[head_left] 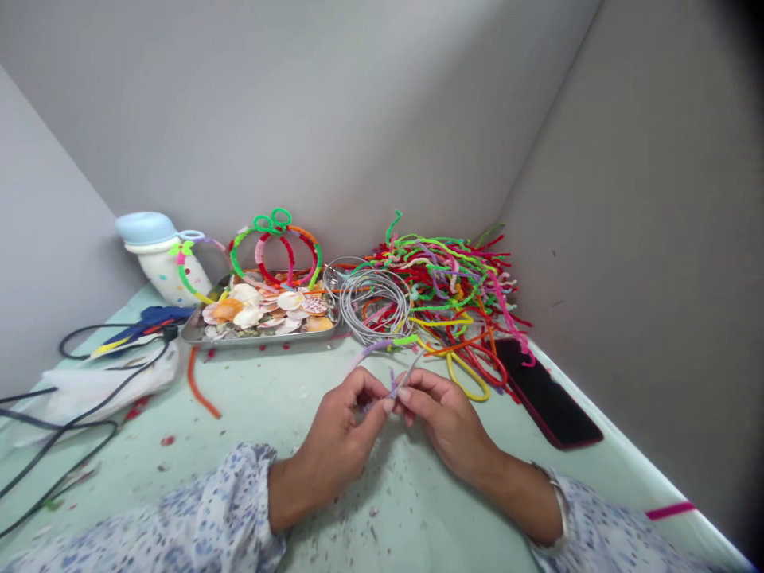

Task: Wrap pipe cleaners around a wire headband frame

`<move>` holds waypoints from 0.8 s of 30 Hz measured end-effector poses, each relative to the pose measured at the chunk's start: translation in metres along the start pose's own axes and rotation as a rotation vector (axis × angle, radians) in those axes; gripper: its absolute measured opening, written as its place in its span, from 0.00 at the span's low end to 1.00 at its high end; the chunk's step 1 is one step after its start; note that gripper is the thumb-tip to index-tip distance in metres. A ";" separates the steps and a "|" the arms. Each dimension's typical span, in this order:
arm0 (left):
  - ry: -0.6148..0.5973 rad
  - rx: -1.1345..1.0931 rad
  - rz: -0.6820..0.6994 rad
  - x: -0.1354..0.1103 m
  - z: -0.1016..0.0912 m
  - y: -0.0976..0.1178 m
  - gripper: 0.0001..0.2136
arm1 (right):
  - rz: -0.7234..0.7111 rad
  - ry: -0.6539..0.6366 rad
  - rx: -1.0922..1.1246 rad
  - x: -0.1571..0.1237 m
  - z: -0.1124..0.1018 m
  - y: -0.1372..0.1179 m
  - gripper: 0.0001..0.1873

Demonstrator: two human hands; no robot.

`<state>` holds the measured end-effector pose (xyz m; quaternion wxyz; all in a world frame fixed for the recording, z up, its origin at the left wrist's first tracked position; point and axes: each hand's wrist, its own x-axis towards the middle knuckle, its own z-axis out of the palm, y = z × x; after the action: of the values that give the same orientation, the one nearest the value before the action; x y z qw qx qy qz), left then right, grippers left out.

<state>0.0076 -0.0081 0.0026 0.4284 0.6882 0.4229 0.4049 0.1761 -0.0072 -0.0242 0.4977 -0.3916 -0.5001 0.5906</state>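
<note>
My left hand point(340, 442) and my right hand point(450, 422) meet over the middle of the table, fingertips nearly touching. Between them is a short purple pipe cleaner point(392, 380), its tip sticking up; my left thumb and forefinger pinch it. A grey wire point(411, 364) runs up from the pinch of my right hand. Just beyond the fingers lies a band wrapped in purple and green pipe cleaner point(404, 341). Behind it rests a loose coil of grey wire point(376, 306). The fingers hide the exact spot where pipe cleaner and wire meet.
A metal tray point(263, 342) of seashells point(247, 306) stands at the back, with fuzzy wrapped hoops point(259, 251) above it. Right of the coil is a heap of pipe cleaners point(447, 274), near a dark phone point(552, 398). At left are a white bottle point(170, 267) and black cables point(89, 414).
</note>
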 end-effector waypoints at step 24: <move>-0.051 -0.107 -0.033 0.000 0.001 0.003 0.05 | 0.057 -0.025 0.124 0.003 0.000 -0.002 0.06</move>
<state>0.0096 -0.0090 0.0045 0.4819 0.6674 0.4008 0.4021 0.1762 -0.0040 -0.0218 0.4978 -0.3666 -0.4573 0.6392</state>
